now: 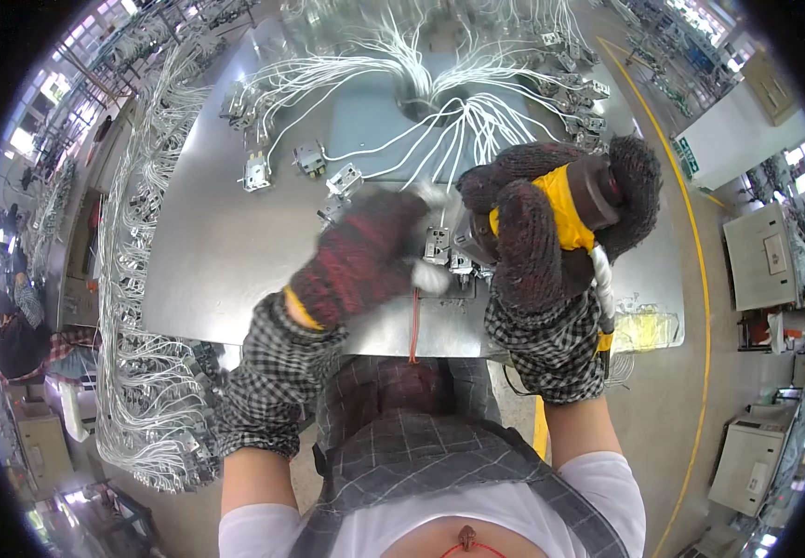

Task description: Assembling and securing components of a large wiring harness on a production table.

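My right hand (551,219), in a dark knit glove, grips a yellow and black power screwdriver (577,206) pointed left at a small metal connector part (439,246) on the steel table (216,251). My left hand (360,260), in a dark red-flecked knit glove, is blurred and reaches over the same part, fingers near its left side. What the left fingers hold is not clear. White wires (439,121) fan out from a hole in the table's middle to several metal parts.
Small metal connector parts (256,172) lie on the left half of the table. Bundles of wired parts (142,372) hang off its left edge. A person (12,344) stands at far left. Grey machines (765,256) line the right, beyond a yellow floor line.
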Tool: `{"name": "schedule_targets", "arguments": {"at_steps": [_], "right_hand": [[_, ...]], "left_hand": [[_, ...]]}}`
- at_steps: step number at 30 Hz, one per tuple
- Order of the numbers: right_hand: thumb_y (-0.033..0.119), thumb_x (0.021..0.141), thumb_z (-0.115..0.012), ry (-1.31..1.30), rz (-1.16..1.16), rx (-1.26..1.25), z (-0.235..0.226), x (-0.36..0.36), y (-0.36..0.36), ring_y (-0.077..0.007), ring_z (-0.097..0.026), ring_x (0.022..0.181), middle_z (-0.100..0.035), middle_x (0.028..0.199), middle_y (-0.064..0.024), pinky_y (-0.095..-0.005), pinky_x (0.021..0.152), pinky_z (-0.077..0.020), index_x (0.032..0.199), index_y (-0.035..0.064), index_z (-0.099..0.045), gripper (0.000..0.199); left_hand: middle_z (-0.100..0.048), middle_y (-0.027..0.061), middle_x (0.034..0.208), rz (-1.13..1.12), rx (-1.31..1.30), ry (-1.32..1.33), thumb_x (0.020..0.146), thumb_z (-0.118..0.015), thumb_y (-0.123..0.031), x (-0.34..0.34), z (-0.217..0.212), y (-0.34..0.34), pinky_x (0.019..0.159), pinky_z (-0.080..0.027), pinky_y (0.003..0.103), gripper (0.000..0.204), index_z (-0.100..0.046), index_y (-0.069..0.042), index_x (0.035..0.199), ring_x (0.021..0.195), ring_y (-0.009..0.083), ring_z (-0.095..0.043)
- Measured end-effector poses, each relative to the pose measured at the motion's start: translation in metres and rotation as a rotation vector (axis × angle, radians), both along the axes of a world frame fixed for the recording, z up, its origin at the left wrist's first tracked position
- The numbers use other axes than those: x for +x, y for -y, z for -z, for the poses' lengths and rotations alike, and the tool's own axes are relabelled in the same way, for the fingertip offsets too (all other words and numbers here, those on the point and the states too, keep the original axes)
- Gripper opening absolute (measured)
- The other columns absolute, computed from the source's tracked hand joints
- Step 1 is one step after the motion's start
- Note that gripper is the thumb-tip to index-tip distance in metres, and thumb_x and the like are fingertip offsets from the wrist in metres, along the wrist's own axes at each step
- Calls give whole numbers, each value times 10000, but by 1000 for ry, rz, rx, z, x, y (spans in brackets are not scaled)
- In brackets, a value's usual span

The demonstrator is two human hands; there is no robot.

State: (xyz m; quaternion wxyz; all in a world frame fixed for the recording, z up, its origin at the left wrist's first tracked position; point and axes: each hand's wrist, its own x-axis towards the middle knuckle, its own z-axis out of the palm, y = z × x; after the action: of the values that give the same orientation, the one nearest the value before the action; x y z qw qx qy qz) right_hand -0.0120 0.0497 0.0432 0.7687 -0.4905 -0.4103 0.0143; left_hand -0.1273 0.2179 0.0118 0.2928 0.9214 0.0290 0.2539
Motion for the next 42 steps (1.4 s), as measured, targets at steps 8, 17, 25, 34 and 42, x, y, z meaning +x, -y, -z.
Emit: {"name": "schedule_targets", "arguments": {"at_steps": [8,17,25,34,42], "right_hand": [[349,1041,-653,-13,-241,82,19,20,0,-378,-739,1007,-697,1148,-236,-519,871,-659,1425,34,-495,522],[316,1050,-642,-764,-581,454,23,20,-3,-398,-759,976,-710,1129,-261,-499,780,-678,1433,-32,-501,536],[66,955,-710,-92,152,413,-26,29,5,-216,-670,699,-695,992,-175,-431,594,-609,1592,139,-263,781],[71,947,-732,-43,135,272,-20,10,-4,-232,-700,716,-701,999,-164,-419,644,-645,1596,217,-279,805],[56,945,-759,-35,41,253,-16,12,-5,-224,-718,835,-683,1062,-135,-459,739,-668,1606,249,-281,838]], "left_hand": [[-742,156,1221,-299,84,-250,911,-787,-142,0,-13,-66,929,-586,387,514,-630,-41,1390,1087,276,-731],[-758,128,1100,59,-450,-277,843,-881,-259,-7,-2,-31,878,-585,333,573,-689,-33,1335,961,187,-733],[-740,62,1048,91,-397,-298,764,-925,-105,10,-10,17,889,-582,308,571,-719,-32,1291,970,158,-713],[-752,113,1019,25,-160,-346,765,-923,-339,7,-2,5,828,-602,372,616,-715,-76,1281,945,225,-755],[-760,113,1016,-36,-110,-339,752,-903,-476,3,-2,20,819,-588,424,654,-713,-110,1259,965,321,-752]]}}
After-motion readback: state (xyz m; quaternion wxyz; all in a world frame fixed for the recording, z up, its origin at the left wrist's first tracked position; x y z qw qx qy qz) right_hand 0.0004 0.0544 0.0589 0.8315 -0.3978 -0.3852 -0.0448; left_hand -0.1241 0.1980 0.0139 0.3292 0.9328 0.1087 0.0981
